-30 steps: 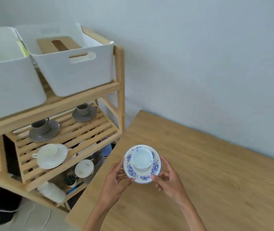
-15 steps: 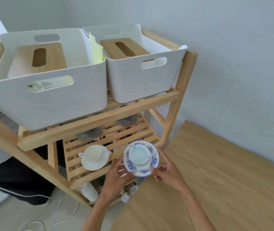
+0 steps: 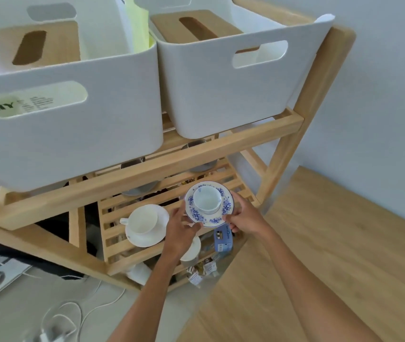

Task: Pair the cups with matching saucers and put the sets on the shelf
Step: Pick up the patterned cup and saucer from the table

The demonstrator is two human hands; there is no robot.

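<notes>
Both hands hold a blue-flowered saucer (image 3: 223, 210) with a white cup (image 3: 206, 199) standing upright on it. My left hand (image 3: 181, 227) grips the saucer's left rim and my right hand (image 3: 245, 216) grips its right rim. The set hovers over the right front part of the slatted middle shelf (image 3: 239, 186). A plain white cup on a white saucer (image 3: 144, 225) rests on that shelf to the left. Two grey cup-and-saucer sets (image 3: 144, 188) (image 3: 202, 166) stand further back, mostly hidden under the upper shelf rail.
Two white bins (image 3: 78, 134) (image 3: 226, 95) with wooden lids fill the top shelf. A wooden post (image 3: 295, 134) stands right of the opening. The wooden table (image 3: 319, 255) lies at the right. Packets and a blue box (image 3: 223, 240) sit on the lowest level. Cables (image 3: 73, 314) lie on the floor.
The cup and saucer set has been lifted off the table and carried left to the middle shelf. My head has moved closer to the shelf unit.
</notes>
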